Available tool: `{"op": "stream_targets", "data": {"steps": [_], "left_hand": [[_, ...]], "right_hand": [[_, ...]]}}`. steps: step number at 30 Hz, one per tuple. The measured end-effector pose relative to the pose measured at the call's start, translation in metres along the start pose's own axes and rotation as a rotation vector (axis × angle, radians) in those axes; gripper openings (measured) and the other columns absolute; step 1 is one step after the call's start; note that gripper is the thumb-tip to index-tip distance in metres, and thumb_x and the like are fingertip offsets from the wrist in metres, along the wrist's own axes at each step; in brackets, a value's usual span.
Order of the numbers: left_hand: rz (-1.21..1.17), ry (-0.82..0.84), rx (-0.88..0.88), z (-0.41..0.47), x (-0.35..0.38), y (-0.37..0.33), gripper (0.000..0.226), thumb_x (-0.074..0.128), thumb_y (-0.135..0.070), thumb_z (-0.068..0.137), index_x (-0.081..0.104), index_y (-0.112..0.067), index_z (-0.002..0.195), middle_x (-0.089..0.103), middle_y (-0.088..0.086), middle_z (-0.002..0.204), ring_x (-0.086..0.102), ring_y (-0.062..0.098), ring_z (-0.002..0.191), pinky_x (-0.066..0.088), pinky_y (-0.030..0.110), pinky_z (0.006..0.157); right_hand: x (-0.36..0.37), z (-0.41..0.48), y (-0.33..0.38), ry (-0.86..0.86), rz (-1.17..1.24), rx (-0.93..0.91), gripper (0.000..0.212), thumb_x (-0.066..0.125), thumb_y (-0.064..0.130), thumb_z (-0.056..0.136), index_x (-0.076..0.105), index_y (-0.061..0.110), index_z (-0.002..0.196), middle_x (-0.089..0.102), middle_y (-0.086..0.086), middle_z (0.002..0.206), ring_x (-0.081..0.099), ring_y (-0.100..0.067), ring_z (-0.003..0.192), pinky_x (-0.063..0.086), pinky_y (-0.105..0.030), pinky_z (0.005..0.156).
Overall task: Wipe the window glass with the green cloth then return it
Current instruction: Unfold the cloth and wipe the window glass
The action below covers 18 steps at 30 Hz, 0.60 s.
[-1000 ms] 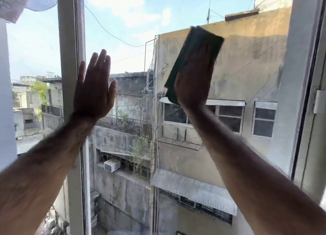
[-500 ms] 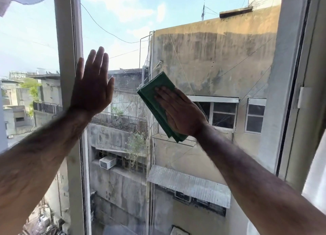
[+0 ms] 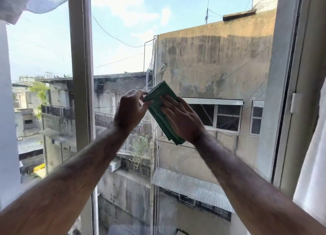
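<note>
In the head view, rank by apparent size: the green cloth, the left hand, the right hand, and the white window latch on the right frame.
1. right hand and left hand: look alike, so unranked
2. green cloth: partly hidden under the right hand, so its true extent is unsure
3. white window latch: clearly smallest

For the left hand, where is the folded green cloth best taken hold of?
Probably at its upper left corner, from the left: the green cloth lies folded and tilted, the right hand covers its middle, and the left hand already has fingertips pinching that free corner.
</note>
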<state>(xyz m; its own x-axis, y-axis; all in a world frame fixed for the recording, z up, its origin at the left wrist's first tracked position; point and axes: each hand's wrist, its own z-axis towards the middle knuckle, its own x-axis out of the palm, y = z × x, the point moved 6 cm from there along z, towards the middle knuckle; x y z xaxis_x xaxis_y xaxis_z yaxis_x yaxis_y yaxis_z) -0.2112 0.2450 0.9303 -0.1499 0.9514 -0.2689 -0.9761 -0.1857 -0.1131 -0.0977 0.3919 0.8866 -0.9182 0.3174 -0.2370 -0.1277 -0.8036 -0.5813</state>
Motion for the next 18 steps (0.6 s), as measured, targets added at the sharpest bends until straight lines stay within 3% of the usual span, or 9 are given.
{"op": "stream_targets", "data": {"steps": [3, 6, 8, 9, 11, 14, 16, 18], "left_hand": [[-0.018, 0.014, -0.141, 0.001, 0.005, -0.001, 0.025, 0.081, -0.020, 0.090, 0.077, -0.002, 0.107, 0.078, 0.014, 0.089, 0.060, 0.015, 0.071, 0.050, 0.024, 0.070], [-0.066, 0.036, -0.262, 0.004, 0.006, -0.001, 0.021, 0.079, -0.020, 0.092, 0.079, -0.006, 0.108, 0.080, 0.012, 0.103, 0.069, 0.018, 0.076, 0.045, 0.006, 0.067], [-0.174, 0.048, -0.338, 0.003, 0.005, -0.002, 0.022, 0.078, -0.016, 0.092, 0.078, -0.008, 0.113, 0.080, 0.012, 0.112, 0.077, 0.026, 0.085, 0.062, 0.024, 0.075], [-0.219, 0.059, -0.363, 0.002, 0.004, -0.004, 0.025, 0.077, -0.013, 0.092, 0.077, -0.007, 0.116, 0.080, 0.013, 0.115, 0.079, 0.029, 0.089, 0.066, 0.035, 0.080], [-0.275, 0.075, -0.400, 0.000, 0.003, -0.009, 0.028, 0.076, -0.009, 0.093, 0.074, -0.005, 0.120, 0.080, 0.016, 0.114, 0.080, 0.032, 0.090, 0.068, 0.045, 0.082], [-0.411, 0.063, -0.497, -0.001, -0.002, -0.014, 0.027, 0.073, -0.004, 0.095, 0.071, -0.003, 0.122, 0.079, 0.020, 0.112, 0.079, 0.026, 0.079, 0.070, 0.043, 0.076], [-0.529, 0.030, -0.570, -0.002, -0.009, -0.015, 0.025, 0.071, -0.001, 0.095, 0.070, -0.001, 0.120, 0.078, 0.021, 0.110, 0.077, 0.021, 0.073, 0.070, 0.035, 0.069], [-0.639, -0.003, -0.645, -0.007, -0.014, -0.015, 0.024, 0.070, -0.001, 0.096, 0.068, 0.001, 0.120, 0.076, 0.021, 0.109, 0.078, 0.023, 0.077, 0.070, 0.035, 0.070]], "right_hand": [[-0.004, -0.005, -0.002, -0.069, 0.008, 0.137, 0.027, 0.069, 0.015, 0.100, 0.072, 0.011, 0.127, 0.056, -0.018, 0.153, 0.050, -0.033, 0.146, 0.043, -0.051, 0.121], [-0.011, -0.009, -0.008, -0.110, 0.165, 0.442, 0.048, 0.081, 0.018, 0.088, 0.063, 0.000, 0.129, 0.056, -0.024, 0.148, 0.052, -0.038, 0.141, 0.047, -0.046, 0.118], [-0.017, -0.013, -0.009, -0.084, 0.238, 0.590, 0.066, 0.086, 0.019, 0.081, 0.054, -0.002, 0.135, 0.056, -0.022, 0.142, 0.053, -0.037, 0.134, 0.049, -0.048, 0.114], [-0.020, -0.016, -0.010, -0.067, 0.244, 0.640, 0.072, 0.089, 0.020, 0.078, 0.052, -0.001, 0.137, 0.057, -0.021, 0.139, 0.054, -0.037, 0.130, 0.050, -0.049, 0.112], [-0.023, -0.023, -0.016, -0.018, 0.260, 0.735, 0.080, 0.093, 0.025, 0.075, 0.052, 0.001, 0.139, 0.061, -0.019, 0.132, 0.056, -0.035, 0.123, 0.050, -0.046, 0.107], [-0.028, -0.034, -0.025, 0.027, 0.347, 0.797, 0.055, 0.096, 0.028, 0.072, 0.073, 0.001, 0.114, 0.068, -0.014, 0.106, 0.063, -0.030, 0.097, 0.054, -0.035, 0.083], [-0.030, -0.047, -0.032, 0.082, 0.448, 0.853, 0.035, 0.095, 0.029, 0.074, 0.080, 0.004, 0.093, 0.066, 0.001, 0.085, 0.059, -0.014, 0.074, 0.044, -0.020, 0.067], [-0.031, -0.062, -0.038, 0.118, 0.629, 1.005, 0.029, 0.094, 0.033, 0.074, 0.082, 0.011, 0.089, 0.070, 0.008, 0.078, 0.059, -0.005, 0.067, 0.042, -0.015, 0.064]]}}
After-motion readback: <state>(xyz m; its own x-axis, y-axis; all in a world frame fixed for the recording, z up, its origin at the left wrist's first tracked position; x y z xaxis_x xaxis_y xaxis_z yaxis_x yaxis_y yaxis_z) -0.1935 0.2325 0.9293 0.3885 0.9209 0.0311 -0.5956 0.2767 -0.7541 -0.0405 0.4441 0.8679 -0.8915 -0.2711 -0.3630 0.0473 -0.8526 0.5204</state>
